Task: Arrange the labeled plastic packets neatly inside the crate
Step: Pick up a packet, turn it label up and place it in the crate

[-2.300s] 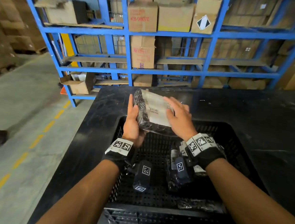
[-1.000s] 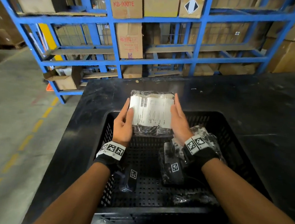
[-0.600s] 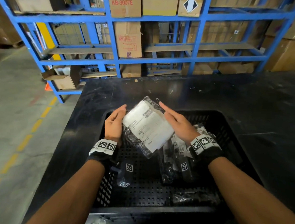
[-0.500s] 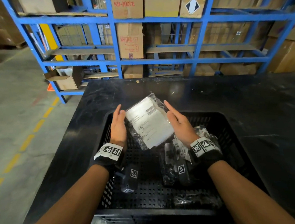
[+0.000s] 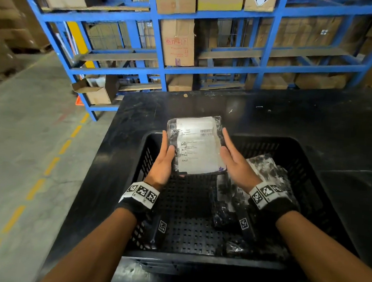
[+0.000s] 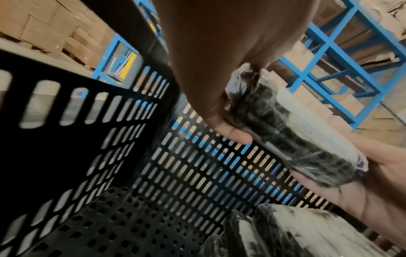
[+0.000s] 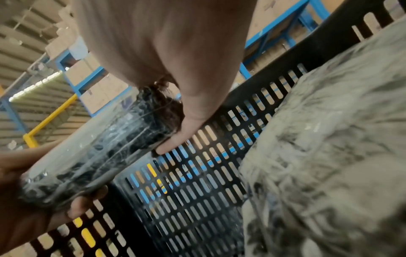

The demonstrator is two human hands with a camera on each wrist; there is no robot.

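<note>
A clear plastic packet of dark parts with a white printed label (image 5: 197, 148) is held up, label toward me, over the far left part of the black perforated crate (image 5: 291, 144). My left hand (image 5: 163, 161) grips its left edge and my right hand (image 5: 234, 164) its right edge, thumbs on the front. In the left wrist view the left thumb wraps the packet (image 6: 285, 125). The right wrist view shows the right thumb under the packet (image 7: 98, 153). More packets (image 5: 265, 169) lie stacked on the crate's right side, with one (image 5: 245, 248) near the front wall.
The crate stands on a black table (image 5: 315, 120) with bare surface to the right and behind. Its left floor (image 5: 186, 207) shows bare mesh. Blue racking (image 5: 159, 49) with cardboard boxes rises behind the table. A concrete aisle (image 5: 24, 150) runs along the left.
Half a second ago the packet lay tilted on my right hand with my left hand off it. Now it is squared upright and both hands hold its edges.
</note>
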